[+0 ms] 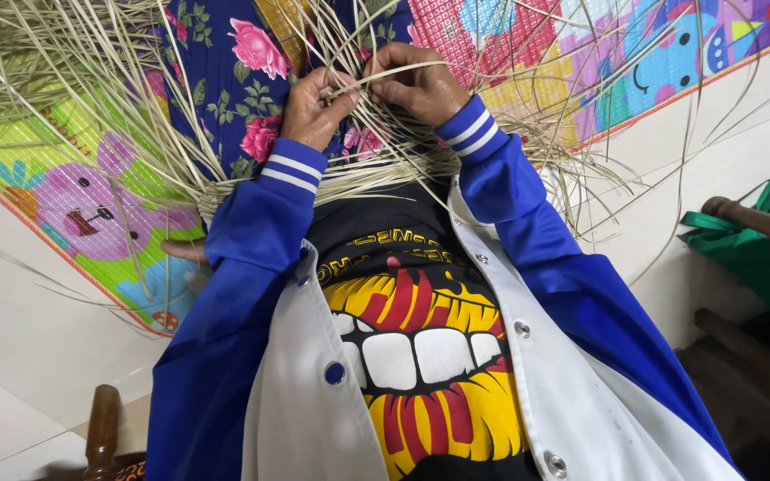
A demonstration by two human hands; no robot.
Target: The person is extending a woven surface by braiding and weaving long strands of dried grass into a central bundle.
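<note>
My left hand (314, 105) and my right hand (416, 83) are close together over my lap, both with fingers closed on thin pale straw strands (358, 85) that cross between them. The strands belong to a partly woven straw piece (376, 165) lying across my lap, with many loose ends fanning out to the left (55, 62) and right (581, 134). Blue jacket sleeves with white-striped cuffs cover both arms. Under the straw lies dark blue cloth with pink flowers (233, 62).
A colourful cartoon play mat (82, 205) covers the floor beyond my knees, on pale tiles (28, 330). A green bag (759, 258) and a wooden handle (759, 223) sit at right. A wooden chair post (102, 428) shows at bottom left.
</note>
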